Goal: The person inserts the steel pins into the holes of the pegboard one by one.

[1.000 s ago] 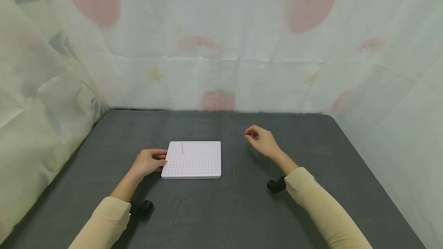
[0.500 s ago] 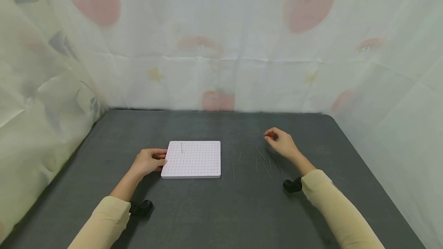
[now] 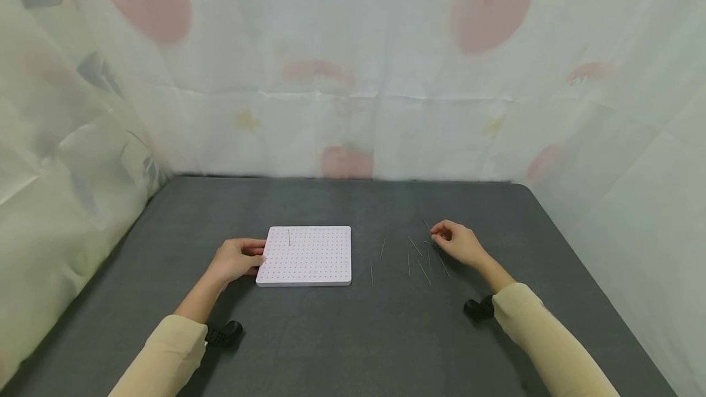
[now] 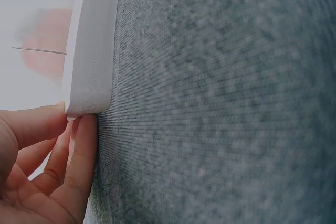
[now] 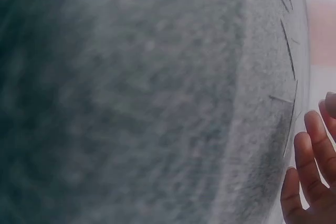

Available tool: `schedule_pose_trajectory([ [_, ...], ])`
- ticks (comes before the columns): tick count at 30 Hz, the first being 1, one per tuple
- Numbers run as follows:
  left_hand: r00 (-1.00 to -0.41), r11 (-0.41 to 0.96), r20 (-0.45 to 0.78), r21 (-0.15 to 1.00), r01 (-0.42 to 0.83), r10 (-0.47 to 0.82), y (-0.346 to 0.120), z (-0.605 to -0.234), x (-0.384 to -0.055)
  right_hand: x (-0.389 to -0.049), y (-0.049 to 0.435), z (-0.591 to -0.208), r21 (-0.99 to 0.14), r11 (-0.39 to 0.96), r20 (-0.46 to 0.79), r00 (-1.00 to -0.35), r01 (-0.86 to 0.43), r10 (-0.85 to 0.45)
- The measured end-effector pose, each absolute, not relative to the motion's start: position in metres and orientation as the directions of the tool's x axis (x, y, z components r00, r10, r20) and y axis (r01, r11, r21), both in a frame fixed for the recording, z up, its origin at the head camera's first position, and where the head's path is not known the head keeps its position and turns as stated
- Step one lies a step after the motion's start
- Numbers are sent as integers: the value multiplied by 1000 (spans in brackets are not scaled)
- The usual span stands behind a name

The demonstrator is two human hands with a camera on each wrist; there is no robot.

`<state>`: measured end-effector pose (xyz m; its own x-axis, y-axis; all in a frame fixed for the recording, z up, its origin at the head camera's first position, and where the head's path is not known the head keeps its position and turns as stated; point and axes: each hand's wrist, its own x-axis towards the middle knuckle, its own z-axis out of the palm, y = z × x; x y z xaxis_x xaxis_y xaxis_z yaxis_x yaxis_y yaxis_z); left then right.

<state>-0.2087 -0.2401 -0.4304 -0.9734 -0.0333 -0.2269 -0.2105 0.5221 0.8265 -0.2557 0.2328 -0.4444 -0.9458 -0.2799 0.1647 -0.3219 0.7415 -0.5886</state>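
Note:
My left hand (image 3: pixel 234 260) grips the left edge of a white pegboard (image 3: pixel 317 262) dotted with small holes. In the left wrist view the thumb (image 4: pixel 42 124) lies on the board's upper edge and the fingers touch its side. One thin metal needle (image 3: pixel 289 238) stands upright near the board's back left. My right hand (image 3: pixel 459 242) is low over the right side, thumb and index tips slightly apart beside a needle (image 3: pixel 426 223) whose near end meets the fingertips. The right wrist view shows loosely bent, spread fingers (image 5: pixel 307 166); the thumb is hidden there.
Several loose needles (image 3: pixel 415 245) lie scattered on the dark grey table (image 3: pixel 342 348) between the board and my right hand. A pale curtain (image 3: pixel 397 133) with fruit prints hangs behind the table's back edge. Each wrist wears a black camera (image 3: pixel 478 309).
My right hand has moved right, then down toward the table near the needles. The needle by its fingertips has come into view. My left hand and the pegboard have stayed put.

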Motion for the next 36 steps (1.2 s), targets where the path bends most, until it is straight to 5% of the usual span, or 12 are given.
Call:
schedule_pose_trajectory([
  [36, -974, 526, -218, 822, -217, -61, -239, -433, -210, -256, 239, -453, -517, 828, 53, -974, -216, -221],
])
